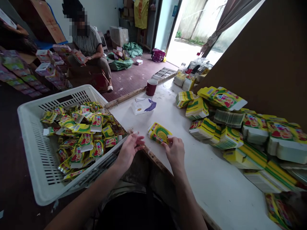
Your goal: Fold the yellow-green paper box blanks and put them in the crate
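Observation:
On the white tabletop lies a small yellow printed carton (158, 132) with green bands; whether it is one carton or a short stack, I cannot tell. My right hand (175, 151) grips its near right end between thumb and fingers. To the left of it, my left hand (130, 148) hovers by the table's wooden edge, fingers apart and nothing visible in them. Beside that hand stands a white plastic basket (26, 137) holding many yellow cartons (82, 127), some with white end flaps open.
Stacks of flat yellow cartons (216, 132) line the table's right side by a brown panel (268, 70). Farther back are a white and purple box (143, 106) and a dark red mug (151, 87). Another person (88, 44) sits beyond the basket, near piled pink boxes (49, 68).

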Demonstrator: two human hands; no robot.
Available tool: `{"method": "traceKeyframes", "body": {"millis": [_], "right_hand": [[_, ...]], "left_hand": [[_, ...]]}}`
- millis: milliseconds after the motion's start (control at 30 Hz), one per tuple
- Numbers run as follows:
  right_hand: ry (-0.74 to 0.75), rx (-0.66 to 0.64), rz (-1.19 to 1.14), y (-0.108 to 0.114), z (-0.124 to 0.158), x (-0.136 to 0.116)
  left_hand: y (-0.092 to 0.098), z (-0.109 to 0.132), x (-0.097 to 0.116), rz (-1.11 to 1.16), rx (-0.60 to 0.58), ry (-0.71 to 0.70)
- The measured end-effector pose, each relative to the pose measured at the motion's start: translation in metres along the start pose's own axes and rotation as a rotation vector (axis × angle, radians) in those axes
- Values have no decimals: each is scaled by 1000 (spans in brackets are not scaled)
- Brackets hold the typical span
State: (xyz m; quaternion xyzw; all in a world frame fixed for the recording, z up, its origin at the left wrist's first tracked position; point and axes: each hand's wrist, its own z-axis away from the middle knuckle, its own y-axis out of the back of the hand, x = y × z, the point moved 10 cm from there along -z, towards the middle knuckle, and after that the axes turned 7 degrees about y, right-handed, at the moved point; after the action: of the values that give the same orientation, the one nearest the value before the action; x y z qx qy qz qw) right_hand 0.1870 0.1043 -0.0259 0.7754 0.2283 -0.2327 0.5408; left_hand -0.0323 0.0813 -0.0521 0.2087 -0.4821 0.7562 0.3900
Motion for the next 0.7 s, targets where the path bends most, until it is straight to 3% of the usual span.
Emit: {"method": "traceKeyframes", "body": {"millis": [167, 300, 400, 500, 600, 700], "right_hand": [[-25, 57, -23, 10, 5, 2], [-18, 27, -122, 21, 9, -6], [56, -118, -263, 19, 17, -32], [92, -244, -406, 10, 30, -59], [36, -223, -508, 6, 38, -69], [-94, -212, -749, 1, 43, -66]], "left_hand": [[-23, 10, -42, -174, -161, 215], [-33, 11, -47, -190, -197, 201], [-44, 10, -36, -225, -211, 58], [-56, 17, -15, -387, -216, -200], [-63, 26, -3, -562, -236, -373], [-58, 26, 3, -611, -218, -409]]}}
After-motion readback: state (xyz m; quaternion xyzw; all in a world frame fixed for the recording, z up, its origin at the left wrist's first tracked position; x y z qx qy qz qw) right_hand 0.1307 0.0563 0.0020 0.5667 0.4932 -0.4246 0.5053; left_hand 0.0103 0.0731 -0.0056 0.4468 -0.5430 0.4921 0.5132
